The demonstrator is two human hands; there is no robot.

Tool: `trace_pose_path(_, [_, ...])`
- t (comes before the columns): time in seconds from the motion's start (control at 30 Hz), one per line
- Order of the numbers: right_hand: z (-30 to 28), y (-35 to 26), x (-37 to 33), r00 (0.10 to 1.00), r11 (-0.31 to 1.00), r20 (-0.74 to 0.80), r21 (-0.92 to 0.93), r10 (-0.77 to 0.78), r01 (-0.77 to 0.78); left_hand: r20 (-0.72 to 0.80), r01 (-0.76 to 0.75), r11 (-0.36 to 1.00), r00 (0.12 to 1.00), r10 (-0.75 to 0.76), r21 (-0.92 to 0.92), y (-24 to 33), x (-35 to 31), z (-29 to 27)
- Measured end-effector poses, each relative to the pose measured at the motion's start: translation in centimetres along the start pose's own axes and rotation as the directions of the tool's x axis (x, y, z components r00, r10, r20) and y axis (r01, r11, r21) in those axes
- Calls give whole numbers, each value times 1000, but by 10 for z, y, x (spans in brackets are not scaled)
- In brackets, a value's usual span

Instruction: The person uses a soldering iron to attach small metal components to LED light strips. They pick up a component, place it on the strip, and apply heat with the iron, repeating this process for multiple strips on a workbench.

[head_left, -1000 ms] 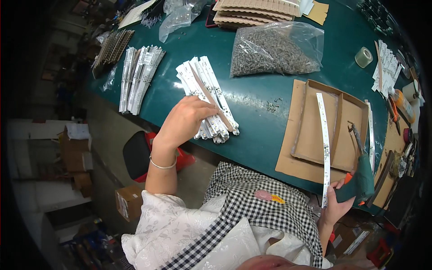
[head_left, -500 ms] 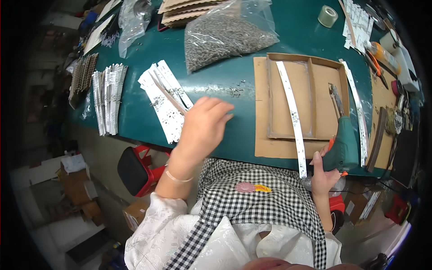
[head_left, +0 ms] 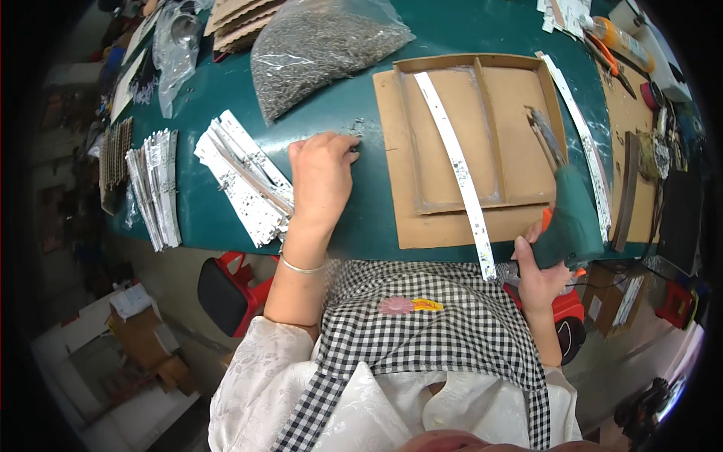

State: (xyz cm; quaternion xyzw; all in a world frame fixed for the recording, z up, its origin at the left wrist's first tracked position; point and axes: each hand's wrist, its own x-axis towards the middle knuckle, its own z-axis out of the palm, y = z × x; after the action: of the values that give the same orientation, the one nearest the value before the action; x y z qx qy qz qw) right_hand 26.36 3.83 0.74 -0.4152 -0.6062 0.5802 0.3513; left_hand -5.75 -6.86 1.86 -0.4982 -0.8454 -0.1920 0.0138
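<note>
My left hand is over the table with its fingertips pressed together. The tips are at a little scatter of small dark metal parts; anything between them is too small to make out. In my right hand is a green soldering gun with an orange trigger, its metal tip pointing away from me over the cardboard tray. A white circuit-board strip lies slantwise across this tray, its near end sticking out past the table edge. Left of my left hand lies a fanned pile of white strips.
A clear bag of small metal parts lies behind my left hand. Bundled strips lie far left. Right of the tray are another strip, orange-handled pliers and an orange bottle. A red-framed chair stands below the edge.
The view has shifted, so the table's things sit further left and higher. My left hand has reached to the small loose parts, fingertips closing there. My right hand still holds the soldering gun.
</note>
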Motion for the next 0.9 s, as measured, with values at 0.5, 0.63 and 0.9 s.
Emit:
trace_pose_path(0.5, [2, -8, 10, 997, 997, 17, 33, -69, 69, 42, -20, 985, 999, 27, -171, 4, -4, -1])
trace_pose_path(0.63, [4, -10, 8, 1000, 996, 8, 85, -28, 27, 15, 7, 975, 1000, -4, -220, 6, -4, -2])
trace_pose_path(0.9, [5, -11, 9, 995, 994, 25, 60, -91, 90, 27, -22, 984, 999, 27, -178, 1, -6, 2])
